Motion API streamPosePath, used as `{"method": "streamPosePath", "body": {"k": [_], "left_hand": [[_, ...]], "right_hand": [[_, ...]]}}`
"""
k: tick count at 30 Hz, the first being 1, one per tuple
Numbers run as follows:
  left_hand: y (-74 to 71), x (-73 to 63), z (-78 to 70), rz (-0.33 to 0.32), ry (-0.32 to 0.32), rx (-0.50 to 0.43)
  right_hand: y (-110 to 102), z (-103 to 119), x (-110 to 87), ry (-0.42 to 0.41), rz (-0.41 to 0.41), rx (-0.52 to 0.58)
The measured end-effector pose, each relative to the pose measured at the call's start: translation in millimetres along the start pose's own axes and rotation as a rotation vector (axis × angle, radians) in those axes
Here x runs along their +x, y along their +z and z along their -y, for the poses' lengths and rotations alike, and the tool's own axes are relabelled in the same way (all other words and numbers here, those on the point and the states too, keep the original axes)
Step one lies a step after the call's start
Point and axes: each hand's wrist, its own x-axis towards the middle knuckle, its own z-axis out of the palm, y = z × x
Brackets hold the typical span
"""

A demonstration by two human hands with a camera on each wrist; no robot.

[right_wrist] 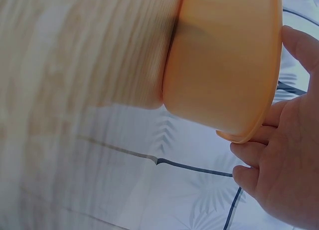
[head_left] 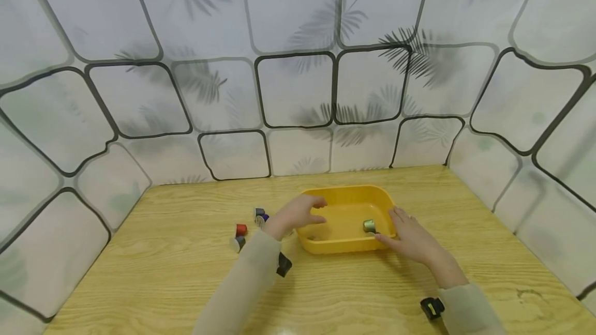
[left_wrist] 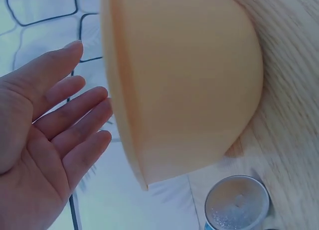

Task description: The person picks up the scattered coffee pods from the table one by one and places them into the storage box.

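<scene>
Inside the yellow tray (head_left: 344,247), toward its right end, sits a small green capsule (head_left: 369,225). My right hand (head_left: 411,235) is at the tray's right end, fingertips resting on the rim, thumb spread well away from the fingers. My left hand (head_left: 297,213) hovers at the tray's left end, fingers relaxed and slightly spread, thumb apart; I cannot tell whether a fingertip touches the rim. Left of the tray lie more capsules, among them a red one (head_left: 241,229) and a purple one (head_left: 266,217). Beneath the tray is the wood-grained table (head_left: 335,291); behind it rises a pale wall covering (head_left: 298,92) with dark-lined blocks and feathery leaves.
</scene>
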Motion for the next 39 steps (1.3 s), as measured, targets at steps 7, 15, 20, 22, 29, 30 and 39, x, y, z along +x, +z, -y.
{"method": "streamPosePath", "body": {"k": [7, 15, 20, 22, 29, 30, 39], "left_hand": [[-5.2, -11.1, 5.3, -0.062, 0.022, -0.045], [-10.8, -30.7, 17.8, -0.145, -0.012, -0.127], [-13.2, -44.5, 26.8, -0.194, -0.008, -0.13], [-13.9, -50.0, 31.0, -0.211, -0.018, -0.134], [-18.9, -66.2, 42.6, -0.259, -0.083, -0.135], [-19.6, -68.2, 43.4, -0.264, -0.086, -0.136], [-19.2, -75.9, 55.6, -0.268, -0.118, -0.098]], "right_hand": [[-2, 1, 0.7, 0.004, 0.005, -0.005], [-2, 1, 0.6, 0.002, 0.006, -0.011], [-4, 2, 0.2, 0.002, 0.01, -0.004], [-4, 2, 0.3, 0.003, 0.012, -0.003], [-4, 3, 0.7, 0.002, 0.015, 0.001], [-4, 3, 0.7, 0.002, 0.014, 0.002], [-4, 3, 0.0, 0.001, 0.006, 0.004]]}}
